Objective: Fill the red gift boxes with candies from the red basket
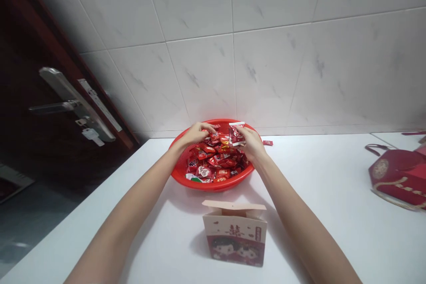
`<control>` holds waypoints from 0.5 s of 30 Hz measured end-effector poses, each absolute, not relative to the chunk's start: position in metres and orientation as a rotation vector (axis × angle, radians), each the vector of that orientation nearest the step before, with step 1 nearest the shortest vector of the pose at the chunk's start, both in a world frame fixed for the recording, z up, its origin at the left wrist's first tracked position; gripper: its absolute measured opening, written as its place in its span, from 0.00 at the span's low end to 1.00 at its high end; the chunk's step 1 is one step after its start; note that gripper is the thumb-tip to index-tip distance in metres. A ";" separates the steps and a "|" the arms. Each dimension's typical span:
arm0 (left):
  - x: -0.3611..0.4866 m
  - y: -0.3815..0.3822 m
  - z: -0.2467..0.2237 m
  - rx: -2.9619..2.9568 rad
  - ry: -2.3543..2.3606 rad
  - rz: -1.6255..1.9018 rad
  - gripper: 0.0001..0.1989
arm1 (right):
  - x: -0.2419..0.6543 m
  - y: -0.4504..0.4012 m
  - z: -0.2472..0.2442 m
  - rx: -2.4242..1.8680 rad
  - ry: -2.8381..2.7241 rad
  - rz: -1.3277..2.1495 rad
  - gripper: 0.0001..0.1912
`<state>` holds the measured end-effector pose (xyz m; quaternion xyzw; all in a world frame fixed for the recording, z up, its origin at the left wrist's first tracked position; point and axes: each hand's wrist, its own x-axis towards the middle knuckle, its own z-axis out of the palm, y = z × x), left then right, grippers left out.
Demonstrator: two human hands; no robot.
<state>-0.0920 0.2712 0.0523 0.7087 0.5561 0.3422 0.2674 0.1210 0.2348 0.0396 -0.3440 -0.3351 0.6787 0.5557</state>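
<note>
Curled over the far left of the red basket [213, 185], the left hand [195, 135] has its fingers among the red-wrapped sweets [219, 160], though I cannot tell whether it grips one. Nearer on the white table [333, 186], a printed box [237, 242] stands with its top open; right of centre, above the basket, the right hand [253, 143] pinches a red-and-white packet [234, 134], with a maroon carton [394, 177] well apart at far right.

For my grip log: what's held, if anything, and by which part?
The right hand holds a red-and-white rectangular packet by its right edge. The left hand is at glossy red packets; its grip is unclear.
</note>
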 end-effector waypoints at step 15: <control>-0.110 0.264 0.046 1.573 1.685 1.124 0.08 | 0.122 0.240 0.037 -0.805 -0.560 1.452 0.05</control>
